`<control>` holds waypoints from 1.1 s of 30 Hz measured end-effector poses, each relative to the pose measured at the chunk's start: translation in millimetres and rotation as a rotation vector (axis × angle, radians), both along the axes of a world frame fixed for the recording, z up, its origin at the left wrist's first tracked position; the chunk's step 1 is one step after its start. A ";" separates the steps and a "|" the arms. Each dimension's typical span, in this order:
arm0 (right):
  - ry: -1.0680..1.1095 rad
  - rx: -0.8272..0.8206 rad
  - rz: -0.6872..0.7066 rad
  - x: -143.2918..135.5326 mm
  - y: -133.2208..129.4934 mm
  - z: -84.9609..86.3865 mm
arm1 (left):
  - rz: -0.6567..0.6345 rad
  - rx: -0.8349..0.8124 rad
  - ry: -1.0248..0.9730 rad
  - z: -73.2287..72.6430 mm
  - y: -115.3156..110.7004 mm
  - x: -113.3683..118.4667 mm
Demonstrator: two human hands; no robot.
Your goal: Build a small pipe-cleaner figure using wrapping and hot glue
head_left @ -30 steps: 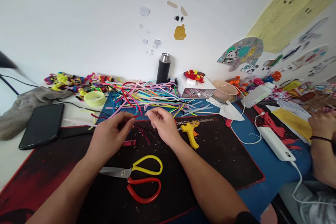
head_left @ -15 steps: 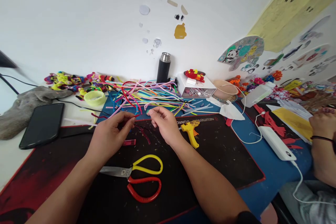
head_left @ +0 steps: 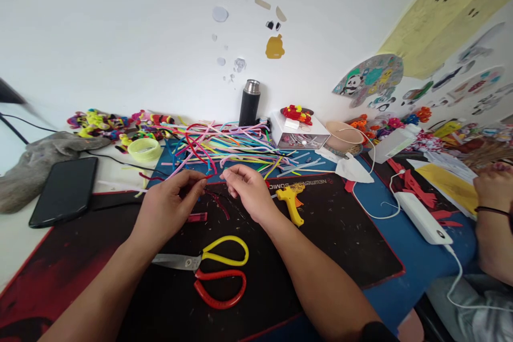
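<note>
My left hand [head_left: 170,206] pinches a short red pipe cleaner [head_left: 209,176] between thumb and fingertips; only its tip shows past them. Just to the right is my right hand [head_left: 248,192], its thumb and fingers pressed together, and whatever they hold is too small to make out. A small gap separates the two sets of fingertips. On the black mat below lie dark red pipe cleaner pieces [head_left: 220,206]. Nearer to me rest scissors [head_left: 220,273] with one yellow and one red handle. A yellow glue gun [head_left: 292,203] lies right of my right hand.
Behind my hands spreads a pile of coloured pipe cleaners [head_left: 232,141], with a black thermos [head_left: 249,104] and a white box [head_left: 298,133] beyond. A phone [head_left: 64,191] lies at left. On the right are a white power bank [head_left: 424,219] with cables and another person's arm [head_left: 495,214].
My right hand has shifted slightly left, its fingertips closer to those of my left hand, and its fingers have curled in more. My left hand has barely moved.
</note>
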State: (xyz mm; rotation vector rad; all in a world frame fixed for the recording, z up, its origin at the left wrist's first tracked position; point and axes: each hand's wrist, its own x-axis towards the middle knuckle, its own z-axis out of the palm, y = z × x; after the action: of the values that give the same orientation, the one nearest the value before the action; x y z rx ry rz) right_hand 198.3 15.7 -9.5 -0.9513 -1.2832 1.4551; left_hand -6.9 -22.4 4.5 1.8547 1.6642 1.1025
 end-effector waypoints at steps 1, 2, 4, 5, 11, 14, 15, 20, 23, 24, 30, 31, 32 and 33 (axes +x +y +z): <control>0.000 -0.003 -0.001 0.1 -0.1 0.5 | -0.002 0.003 0.002 -0.3 0.0 -0.1; 0.003 -0.004 -0.001 0.1 -0.1 0.9 | -0.001 0.006 0.007 -0.7 0.0 -0.2; 0.013 -0.007 0.000 0.4 -0.2 1.6 | 0.004 0.007 0.014 -1.4 0.1 -0.5; 0.019 -0.011 0.002 0.4 -0.1 1.8 | 0.007 0.006 0.018 -1.8 0.2 -0.7; 0.037 -0.041 0.000 0.0 0.0 1.7 | 0.005 0.014 0.025 -3.4 1.3 -1.4; 0.046 -0.058 -0.011 -0.3 0.0 1.6 | -0.001 0.016 0.021 -2.9 1.0 -1.1; 0.047 -0.060 -0.014 -0.3 -0.1 1.7 | -0.002 0.016 0.015 -2.6 0.8 -1.0; 0.018 -0.046 -0.003 0.5 -1.1 2.8 | 0.005 0.035 -0.028 -0.8 -0.5 -1.3; 0.013 -0.049 0.014 -0.1 -1.6 3.0 | -0.020 0.038 -0.014 -0.9 -0.4 -1.8; 0.013 -0.050 0.018 -0.5 -1.7 3.0 | -0.033 0.036 -0.008 -1.1 -0.3 -1.9; -0.011 -0.047 0.009 -1.4 -2.7 5.3 | -0.068 0.035 0.047 -0.4 -0.3 -0.1; -0.015 -0.047 0.005 -1.3 -3.1 6.0 | -0.068 0.034 0.053 0.4 -0.4 0.2; -0.019 -0.047 0.001 -1.3 -3.3 6.6 | -0.065 0.031 0.057 1.3 -0.5 0.5; -0.021 -0.047 -0.006 -1.3 -3.5 7.0 | -0.061 0.029 0.059 2.4 -0.4 0.5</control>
State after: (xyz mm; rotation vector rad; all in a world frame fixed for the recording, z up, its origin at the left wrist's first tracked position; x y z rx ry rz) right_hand 197.0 12.2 -2.5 -1.0032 -1.2651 1.4802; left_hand -6.4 -22.8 6.9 1.9609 1.6202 1.0616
